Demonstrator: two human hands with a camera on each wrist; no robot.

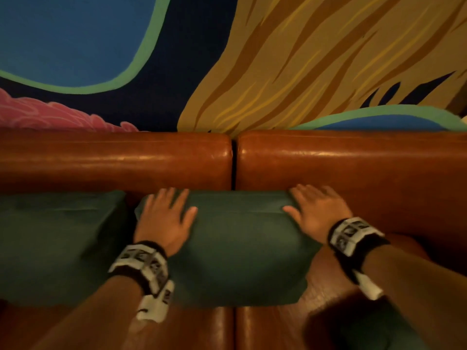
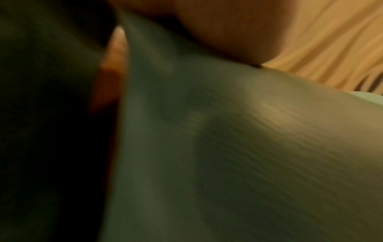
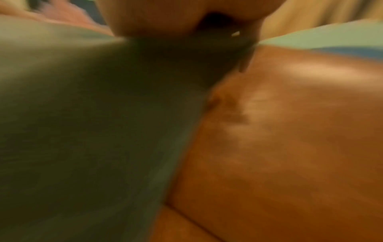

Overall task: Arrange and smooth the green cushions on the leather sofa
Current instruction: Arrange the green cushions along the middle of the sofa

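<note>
A dark green cushion (image 1: pixel 240 243) leans against the backrest of the brown leather sofa (image 1: pixel 353 160), over the seam between two seat sections. My left hand (image 1: pixel 164 213) lies flat on its upper left corner, fingers spread. My right hand (image 1: pixel 316 205) lies flat on its upper right corner, fingers straight. A second green cushion (image 1: pixel 55 236) sits to the left, nearly touching the first. The left wrist view shows blurred green cushion (image 2: pixel 207 147) fabric under the palm. In the right wrist view the cushion (image 3: pixel 82 114) edge meets the leather sofa (image 3: pixel 290 139).
A painted wall (image 1: pixel 227 59) with blue, yellow and pink shapes rises behind the sofa back. Bare leather seat (image 1: pixel 328 286) shows to the right of the middle cushion and along the front edge. A dark shape fills the lower right corner.
</note>
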